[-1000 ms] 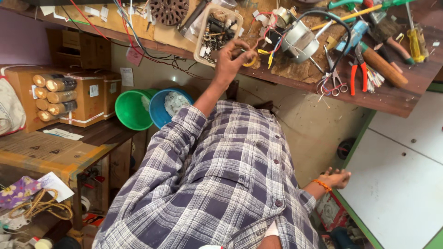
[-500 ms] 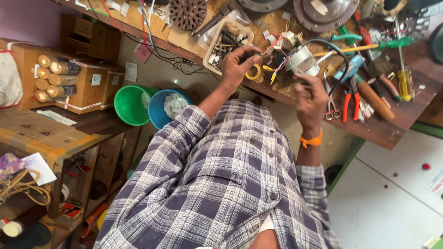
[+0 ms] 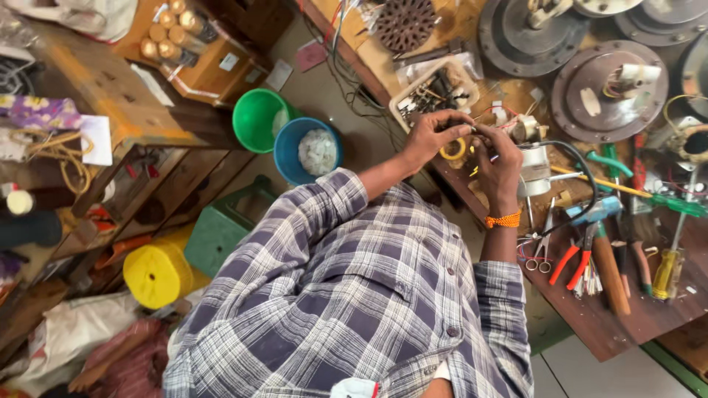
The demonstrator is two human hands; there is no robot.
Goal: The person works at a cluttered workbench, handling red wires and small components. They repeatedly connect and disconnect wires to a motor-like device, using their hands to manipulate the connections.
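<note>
Both hands meet over the cluttered wooden workbench (image 3: 634,317). The left hand (image 3: 431,136) and the right hand (image 3: 501,158) pinch between their fingertips a thin piece that looks like wire; it is too small to make out clearly. Each hand is closed on it in a fine pinch, just above a small ring-shaped roll of yellow tape (image 3: 453,149) lying on the bench. Such a strand would likely be light and pliant, easy to kink, and slippery under bare fingers, so it is best taken near its end with thumb and forefinger. Beside the right hand stands a small silvery cylindrical motor part (image 3: 534,168) with a black cable looping from it. Red-handled pliers (image 3: 577,262) lie nearer the bench edge, well apart from the hands
</note>
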